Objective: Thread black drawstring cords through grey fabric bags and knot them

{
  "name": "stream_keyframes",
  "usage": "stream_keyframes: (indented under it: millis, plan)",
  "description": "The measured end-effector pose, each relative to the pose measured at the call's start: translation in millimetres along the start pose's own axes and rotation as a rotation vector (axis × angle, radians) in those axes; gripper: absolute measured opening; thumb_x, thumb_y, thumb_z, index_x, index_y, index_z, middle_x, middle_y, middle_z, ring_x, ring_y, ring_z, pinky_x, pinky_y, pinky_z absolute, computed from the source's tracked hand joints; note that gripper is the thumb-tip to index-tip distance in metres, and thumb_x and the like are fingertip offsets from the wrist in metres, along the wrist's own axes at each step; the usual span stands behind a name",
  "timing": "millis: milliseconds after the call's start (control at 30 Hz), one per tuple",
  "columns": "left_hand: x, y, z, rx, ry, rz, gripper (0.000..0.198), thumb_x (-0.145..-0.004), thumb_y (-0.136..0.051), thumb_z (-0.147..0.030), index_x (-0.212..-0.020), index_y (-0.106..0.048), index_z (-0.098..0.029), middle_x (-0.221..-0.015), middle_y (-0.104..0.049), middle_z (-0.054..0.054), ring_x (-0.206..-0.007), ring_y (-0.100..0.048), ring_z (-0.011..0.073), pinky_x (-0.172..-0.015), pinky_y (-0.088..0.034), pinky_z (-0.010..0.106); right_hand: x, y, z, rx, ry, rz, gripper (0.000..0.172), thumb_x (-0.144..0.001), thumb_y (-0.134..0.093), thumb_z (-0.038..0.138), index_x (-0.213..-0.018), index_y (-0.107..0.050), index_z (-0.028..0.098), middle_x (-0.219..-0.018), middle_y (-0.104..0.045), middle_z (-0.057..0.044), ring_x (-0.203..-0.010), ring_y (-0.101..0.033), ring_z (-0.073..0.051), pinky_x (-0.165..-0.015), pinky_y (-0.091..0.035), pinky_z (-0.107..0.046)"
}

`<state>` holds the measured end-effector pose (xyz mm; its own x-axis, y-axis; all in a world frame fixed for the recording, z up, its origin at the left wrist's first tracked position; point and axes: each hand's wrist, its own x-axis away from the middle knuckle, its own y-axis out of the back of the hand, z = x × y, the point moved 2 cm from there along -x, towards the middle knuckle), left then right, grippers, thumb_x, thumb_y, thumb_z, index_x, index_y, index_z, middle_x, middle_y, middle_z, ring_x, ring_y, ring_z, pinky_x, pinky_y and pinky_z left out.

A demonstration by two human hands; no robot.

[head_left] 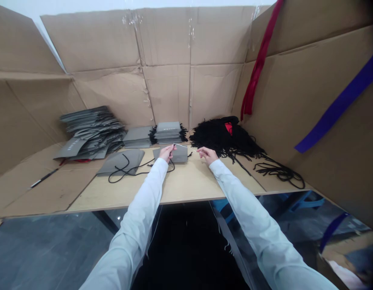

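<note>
My left hand [167, 153] is closed in a pinch on a black cord [141, 173], which trails left across the table in loops. My right hand [207, 154] pinches a thin, light-coloured rod [195, 151]; a pale thin line also shows by my left fingertips. Whether the two join is too small to tell. Just behind my left hand lies a flat grey paper bag [181, 155], with a black cord end at its right edge. Farther left, a low stack of flat grey bags [103, 167] lies partly beneath the cord.
Behind stand a tall grey bag pile [96, 133], a smaller stack [136, 137] and corded bags [168, 133]. Black cords [216, 135] heap at right, with a looped bundle [287, 174]. A pen-like stick [44, 178] lies left. Cardboard walls [165, 44] enclose the table [189, 189].
</note>
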<state>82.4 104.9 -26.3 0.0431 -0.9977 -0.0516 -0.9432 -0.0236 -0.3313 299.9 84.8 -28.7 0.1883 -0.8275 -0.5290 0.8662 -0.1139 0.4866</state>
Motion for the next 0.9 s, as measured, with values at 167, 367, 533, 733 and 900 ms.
stream_keyframes:
  millis: [167,367,533,733,900]
  plan:
    - [0.8,0.3,-0.2,0.01,0.012,-0.024,0.016,-0.063,-0.06,-0.024,-0.073,-0.058,-0.011,-0.065,-0.057,0.002,-0.038,-0.03,0.0008,-0.033,-0.018,0.014,-0.1,0.2,-2.6,0.007,0.008,-0.01,0.021,-0.074,-0.04,0.024,-0.083,-0.058,0.016,-0.055,-0.052,0.002,-0.054,-0.045,-0.009,-0.057,-0.035,-0.02]
    - [2.7,-0.4,-1.7,0.071,0.017,-0.012,0.011,-0.067,-0.056,-0.022,-0.071,-0.054,-0.012,-0.06,-0.051,-0.001,-0.038,-0.032,0.0012,-0.033,-0.019,0.014,-0.4,-2.1,-4.1,0.027,0.021,0.01,0.022,-0.073,-0.04,0.024,-0.083,-0.058,0.015,-0.055,-0.053,0.002,-0.053,-0.045,-0.009,-0.057,-0.035,-0.02]
    - [4.3,-1.8,-2.7,0.087,0.026,-0.003,0.011,-0.068,-0.056,-0.022,-0.073,-0.053,-0.012,-0.06,-0.05,-0.001,-0.038,-0.033,0.0012,-0.033,-0.02,0.015,1.0,-2.2,-1.9,0.024,0.016,-0.015,0.022,-0.073,-0.04,0.023,-0.084,-0.058,0.015,-0.056,-0.054,0.001,-0.054,-0.046,-0.009,-0.056,-0.035,-0.02]
    - [4.2,-1.6,-2.1,0.093,0.048,0.002,0.011,-0.068,-0.056,-0.022,-0.075,-0.053,-0.013,-0.062,-0.05,-0.001,-0.038,-0.033,0.001,-0.033,-0.02,0.015,2.3,-1.1,2.0,0.054,0.012,-0.031,0.023,-0.074,-0.041,0.025,-0.083,-0.06,0.016,-0.057,-0.056,0.001,-0.052,-0.045,-0.009,-0.054,-0.035,-0.02]
    - [4.0,-1.2,-1.4,0.118,0.056,-0.001,0.009,-0.069,-0.054,-0.02,-0.074,-0.053,-0.013,-0.062,-0.051,-0.001,-0.038,-0.033,0.0013,-0.033,-0.021,0.015,1.8,-0.2,1.4,0.086,0.014,-0.056,0.024,-0.074,-0.041,0.025,-0.085,-0.06,0.016,-0.06,-0.058,0.0,-0.051,-0.044,-0.009,-0.054,-0.034,-0.019]
